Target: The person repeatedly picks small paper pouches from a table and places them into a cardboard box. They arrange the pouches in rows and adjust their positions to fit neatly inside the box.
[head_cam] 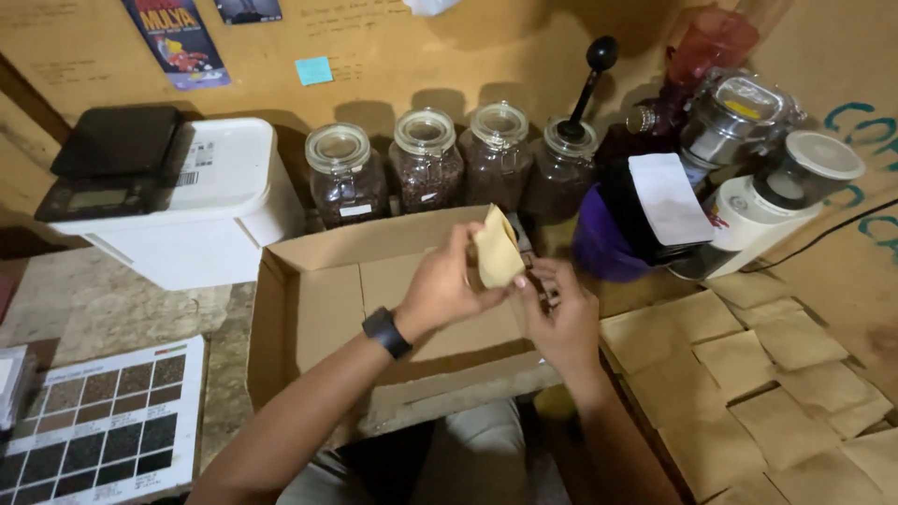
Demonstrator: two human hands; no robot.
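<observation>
While a small kraft pouch [498, 249] is gripped by the left hand [441, 288] over the open box [323, 304], its lower edge is pinched by the right hand [559, 313], so careful handling seems called for.

Open-topped brown cardboard box [318, 309] offers clear entry from above; its raised walls block approach from the sides. Behind it, a row of lidded glass jars of dark beans [426, 164] closes off the rear. Overlapping brown paper pouches [767, 393] cover the counter [112, 304] at right.
</observation>
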